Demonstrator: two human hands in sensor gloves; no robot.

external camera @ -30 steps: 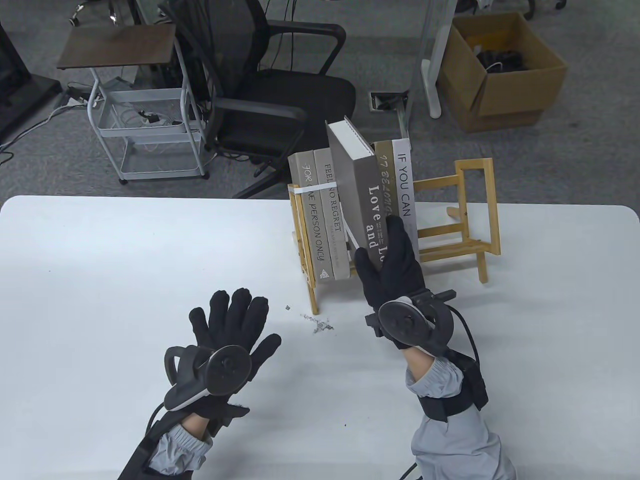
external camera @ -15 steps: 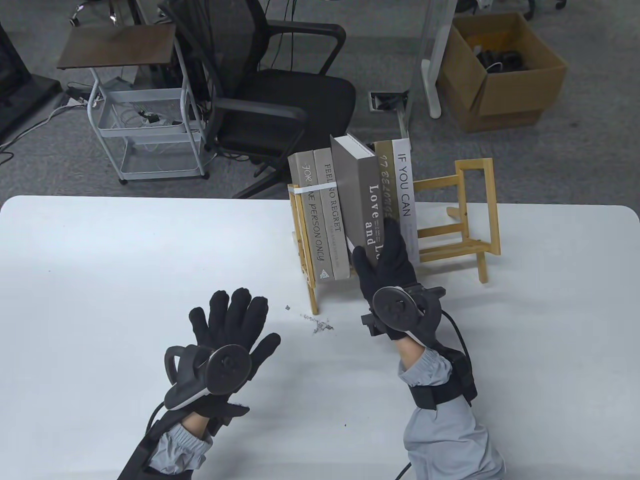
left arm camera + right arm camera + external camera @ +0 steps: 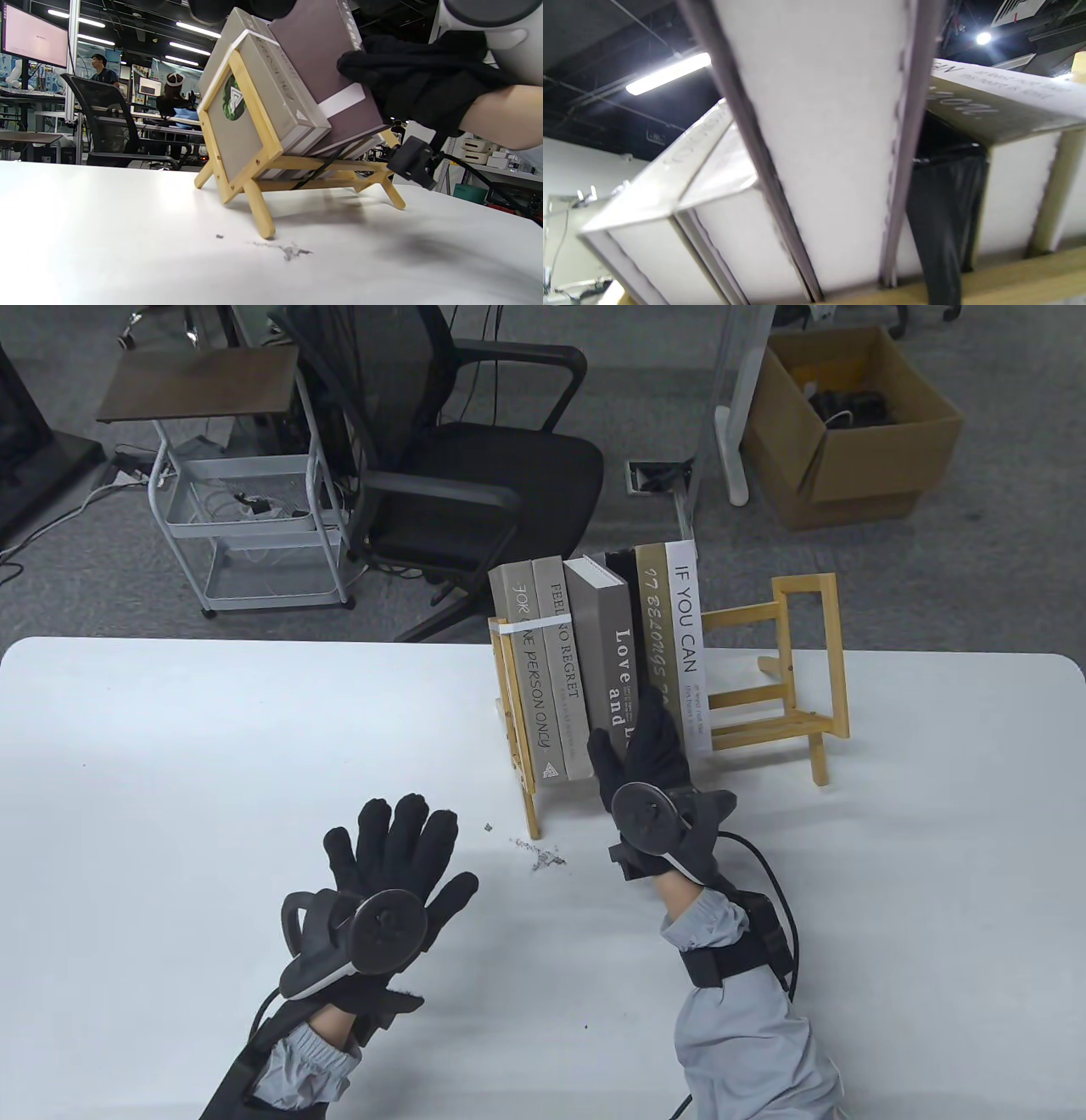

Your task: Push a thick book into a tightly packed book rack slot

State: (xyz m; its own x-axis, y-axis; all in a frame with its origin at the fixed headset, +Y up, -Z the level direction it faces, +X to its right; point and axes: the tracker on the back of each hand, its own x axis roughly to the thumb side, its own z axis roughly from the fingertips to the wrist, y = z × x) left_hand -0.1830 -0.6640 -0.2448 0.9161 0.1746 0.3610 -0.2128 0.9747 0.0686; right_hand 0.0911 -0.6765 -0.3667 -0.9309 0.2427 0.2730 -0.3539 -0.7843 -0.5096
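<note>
A thick grey book (image 3: 607, 645) titled "Love and..." stands in the wooden book rack (image 3: 806, 670) between two grey books on its left (image 3: 543, 661) and two books on its right (image 3: 679, 619). Its top stands level with its neighbours. My right hand (image 3: 640, 746) holds the lower end of its spine. In the left wrist view the right hand (image 3: 407, 80) is on the thick book (image 3: 322, 55). The right wrist view shows the thick book's page edge (image 3: 823, 140) up close. My left hand (image 3: 394, 857) rests flat and open on the white table (image 3: 170, 780), left of the rack.
A small dark smudge (image 3: 543, 858) marks the table before the rack's front leg. The rack's right part holds no books. Beyond the table's far edge stand an office chair (image 3: 458, 458), a wire cart (image 3: 246, 509) and a cardboard box (image 3: 848, 424).
The thick book has swung from a tilt to upright and slid down into the slot, now level with its neighbours. My right hand moved left and nearer with it. My left hand stayed still.
</note>
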